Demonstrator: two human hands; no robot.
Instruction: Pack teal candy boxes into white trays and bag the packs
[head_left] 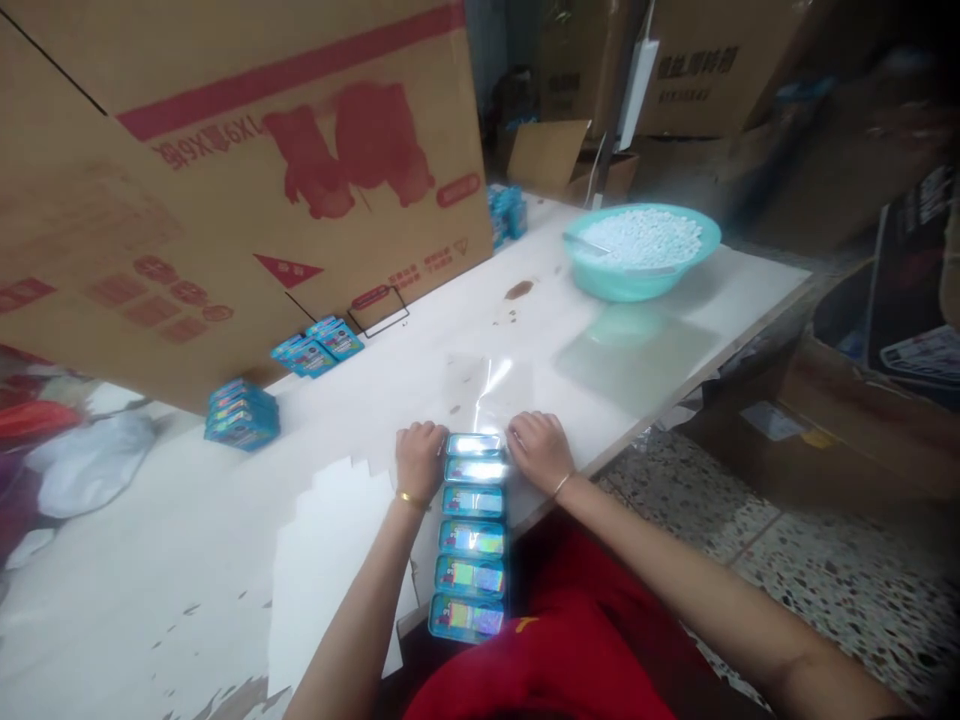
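Observation:
A straight column of several small blue tins (472, 540) runs from the table edge down toward my lap, with light glaring off the tops. It looks joined as one strip under shiny clear plastic. My left hand (421, 458) is closed at the left side of the strip's far end, fingers curled. On the other side, my right hand (541, 452) is curled against the right edge of that same end. Both sets of fingertips are partly hidden. A clear plastic sheet (491, 385) lies on the table just past the hands.
White cards (330, 570) lie fanned left of my left arm. Blue packs (242, 414) and more packs (319, 346) sit by a large cardboard box (247, 200). A turquoise bowl (622, 285) of white pellets with a scoop stands far right. The table edge (675, 375) slants on the right.

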